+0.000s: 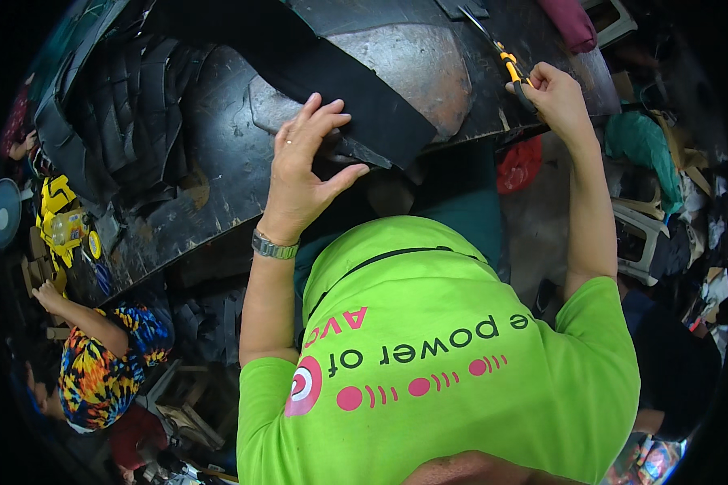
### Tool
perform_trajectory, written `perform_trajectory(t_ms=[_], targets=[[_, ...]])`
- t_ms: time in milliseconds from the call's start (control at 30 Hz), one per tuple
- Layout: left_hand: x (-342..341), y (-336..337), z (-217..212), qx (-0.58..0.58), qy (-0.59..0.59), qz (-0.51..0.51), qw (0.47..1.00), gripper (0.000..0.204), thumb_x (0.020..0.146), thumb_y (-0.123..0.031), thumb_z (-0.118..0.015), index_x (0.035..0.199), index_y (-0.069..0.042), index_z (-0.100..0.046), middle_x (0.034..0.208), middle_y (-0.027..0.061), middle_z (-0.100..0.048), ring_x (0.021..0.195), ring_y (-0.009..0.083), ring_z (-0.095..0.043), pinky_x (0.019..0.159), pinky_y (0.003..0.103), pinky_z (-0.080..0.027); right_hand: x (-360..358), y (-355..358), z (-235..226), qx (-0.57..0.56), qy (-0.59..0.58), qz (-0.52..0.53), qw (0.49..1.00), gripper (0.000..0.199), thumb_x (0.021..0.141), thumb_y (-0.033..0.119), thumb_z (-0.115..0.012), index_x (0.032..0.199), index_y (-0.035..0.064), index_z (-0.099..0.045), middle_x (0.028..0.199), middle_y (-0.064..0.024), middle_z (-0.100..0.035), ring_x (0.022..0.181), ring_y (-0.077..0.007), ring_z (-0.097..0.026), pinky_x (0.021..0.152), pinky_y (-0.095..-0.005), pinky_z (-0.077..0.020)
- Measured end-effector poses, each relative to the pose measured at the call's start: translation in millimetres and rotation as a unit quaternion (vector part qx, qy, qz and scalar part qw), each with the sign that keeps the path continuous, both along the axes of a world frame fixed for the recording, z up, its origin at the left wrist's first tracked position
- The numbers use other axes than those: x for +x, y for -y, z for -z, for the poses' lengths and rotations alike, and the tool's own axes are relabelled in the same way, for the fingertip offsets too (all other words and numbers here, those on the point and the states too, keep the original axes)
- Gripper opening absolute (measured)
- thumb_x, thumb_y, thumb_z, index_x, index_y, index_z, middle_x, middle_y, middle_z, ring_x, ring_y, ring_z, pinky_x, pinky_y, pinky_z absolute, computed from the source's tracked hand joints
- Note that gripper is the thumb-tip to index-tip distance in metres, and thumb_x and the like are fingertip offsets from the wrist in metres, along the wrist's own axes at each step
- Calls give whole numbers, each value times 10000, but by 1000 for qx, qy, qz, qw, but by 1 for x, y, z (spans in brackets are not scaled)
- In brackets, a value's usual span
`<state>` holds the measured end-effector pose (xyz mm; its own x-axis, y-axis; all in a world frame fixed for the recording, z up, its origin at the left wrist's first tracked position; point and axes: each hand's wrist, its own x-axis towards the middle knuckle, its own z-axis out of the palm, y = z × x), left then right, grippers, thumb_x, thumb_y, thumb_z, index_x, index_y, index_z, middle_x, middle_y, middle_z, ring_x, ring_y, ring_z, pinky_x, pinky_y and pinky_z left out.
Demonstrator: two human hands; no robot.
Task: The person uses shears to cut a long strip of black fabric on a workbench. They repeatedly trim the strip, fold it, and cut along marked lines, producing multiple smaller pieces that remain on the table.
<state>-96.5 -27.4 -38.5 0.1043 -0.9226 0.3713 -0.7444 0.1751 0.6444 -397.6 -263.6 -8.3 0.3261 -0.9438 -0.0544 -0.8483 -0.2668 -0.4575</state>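
Observation:
My right hand (558, 97) is closed around the handles of a pair of scissors with yellow and black grips (506, 61). The blades point away toward the far edge of the dark table. My left hand (303, 153), wearing a ring and a wristwatch (274, 245), is open with fingers and thumb apart. It is over the near side of a long black fabric strip (372, 105); I cannot tell whether the fingertips touch it. The strip runs from the far left down to the table's near edge, lying across a smooth, worn plate (416, 69).
Overlapping black pieces (129, 121) are heaped on the left of the dark table (226, 153). A maroon cloth roll (569, 24) lies at the far right. Another person in a multicoloured shirt (105, 364) is at the left, near yellow items (59, 214). A red bag (519, 166) is below the table edge.

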Motion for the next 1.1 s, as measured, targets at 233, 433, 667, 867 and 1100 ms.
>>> perform_trajectory(t_ms=[233, 433, 667, 867, 1100], targets=[[-4, -8, 4, -106, 19, 4, 994, 325, 739, 13, -778, 1039, -112, -772, 1120, 81, -719, 1177, 284, -650, 988, 418, -516, 10, -11, -9, -133, -66, -87, 985, 323, 798, 233, -770, 996, 5, -656, 975, -184, -645, 982, -378, -631, 836, -439, -515], [-26, -8, -16, -258, -460, -11, 849, 202, 862, 145, -655, 1009, 8, -670, 1006, 141, -679, 1043, 337, -701, 806, 377, -632, 65, -53, -25, 508, 302, -188, 784, 453, 970, 452, -618, 1134, 29, -642, 1101, -161, -687, 1067, -259, -661, 897, -433, -536], [-39, -8, -18, -261, -512, 36, 818, 187, 830, 135, -682, 959, 0, -679, 1010, 143, -706, 1066, 346, -696, 1044, 455, -500, 136, -118, -21, 652, 621, -59, 431, 650, 941, 547, -621, 1306, 19, -519, 1170, -216, -648, 1066, -328, -668, 960, -480, -537], [-33, -13, -13, -242, -397, 32, 885, 284, 724, 199, -704, 927, 1, -715, 1016, 140, -724, 1064, 325, -704, 1038, 378, -478, 161, -113, -24, 709, 599, -79, 363, 529, 943, 300, -612, 1348, -12, -478, 1155, -251, -636, 1042, -359, -680, 889, -434, -592], [-33, -18, -6, -195, -441, 7, 876, 179, 818, 137, -726, 925, -5, -720, 999, 96, -714, 1030, 245, -705, 890, 301, -561, 153, -77, -36, 593, 614, -119, 508, 535, 920, 225, -514, 1357, -80, -463, 1198, -288, -630, 859, -288, -695, 728, -378, -623]])
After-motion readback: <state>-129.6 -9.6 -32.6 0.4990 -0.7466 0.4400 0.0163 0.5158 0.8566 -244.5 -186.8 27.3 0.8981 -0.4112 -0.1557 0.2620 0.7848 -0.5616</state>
